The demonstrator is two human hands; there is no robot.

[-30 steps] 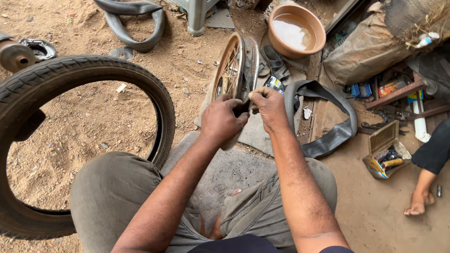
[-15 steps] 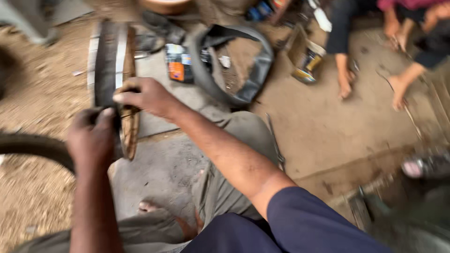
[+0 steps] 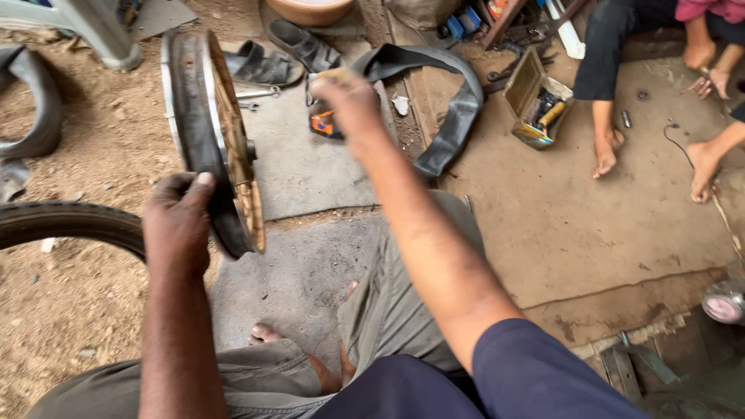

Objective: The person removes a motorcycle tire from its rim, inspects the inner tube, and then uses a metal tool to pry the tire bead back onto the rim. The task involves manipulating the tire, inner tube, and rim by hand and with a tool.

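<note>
One view only, from the head camera. The left hand (image 3: 180, 225) has its grip closed over the near edge of the upright spoked metal wheel rim with a black rubber strip round it (image 3: 213, 140), thumb toward the camera and fingers wrapped behind; the rim stands on edge on the grey stone slab floor (image 3: 310, 178), just ahead of the person's knees. The right hand (image 3: 345, 97) is stretched forward and blurred, over a small orange and black packet (image 3: 322, 122) near the limp black rubber inner tube (image 3: 458, 101); whether it is clenched or loose I cannot tell.

My judgement is that the rim is stiff and moderately heavy, prone to roll or tip since it balances on a narrow edge. The rubber strip gives friction, so the edge is a sound place to take hold; the rusty spokes and hub look rougher and less comfortable. A second hand opposite the first would steady it.

Nearby lie a black tyre (image 3: 70, 225) on the dirt, a pair of dark sandals (image 3: 272, 62), and an open yellow tin box of small tools (image 3: 539, 105). Another person's bare feet (image 3: 609, 151) rest at the right.
</note>
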